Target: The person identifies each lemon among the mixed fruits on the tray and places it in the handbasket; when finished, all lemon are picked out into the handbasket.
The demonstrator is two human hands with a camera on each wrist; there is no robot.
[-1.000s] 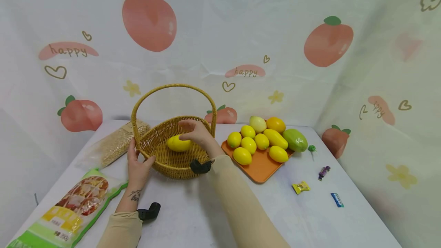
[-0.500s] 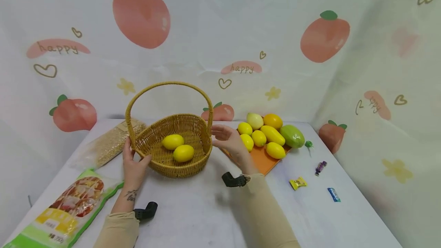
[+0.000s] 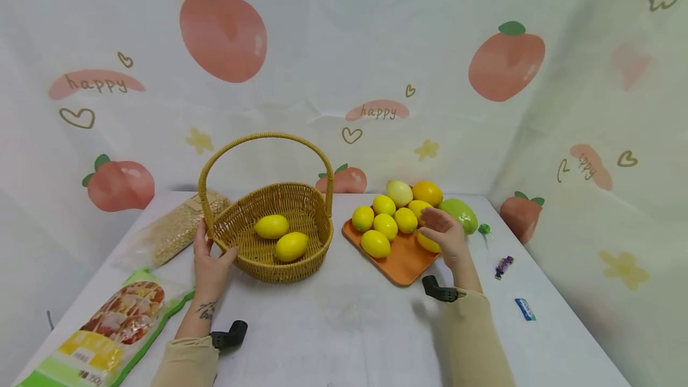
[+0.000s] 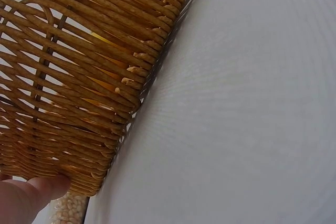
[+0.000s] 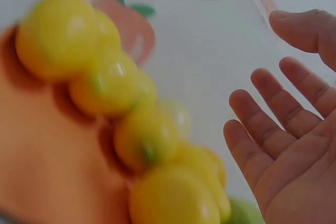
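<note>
My left hand point(image 3: 211, 266) grips the left side of a wicker basket point(image 3: 282, 273), fingers by the foot of its arched handle and thumb at the front rim. Two lemons point(image 3: 292, 246) lie inside the basket. In the left wrist view, a fingertip of that hand point(image 4: 31, 195) touches the woven wall. My right hand point(image 3: 447, 236) is empty, over the right side of an orange tray point(image 3: 403, 267) and overlapping a mango point(image 3: 420, 208) and a lemon point(image 3: 428, 242). The right wrist view shows its fingers extended beside the row of lemons point(image 5: 105, 82).
More lemons point(image 3: 375, 244), a pale round fruit point(image 3: 399, 193) and an orange point(image 3: 427, 193) fill the tray's back. A green papaya point(image 3: 461, 215) sits at its right, near a lollipop point(image 3: 485, 229) and wrapped candies point(image 3: 504, 267). Two food bags point(image 3: 118, 327) lie left.
My right hand has left the basket, where a second lemon now shows, and moved right to above the tray. It hides the yellow candy. My left hand stays on the basket.
</note>
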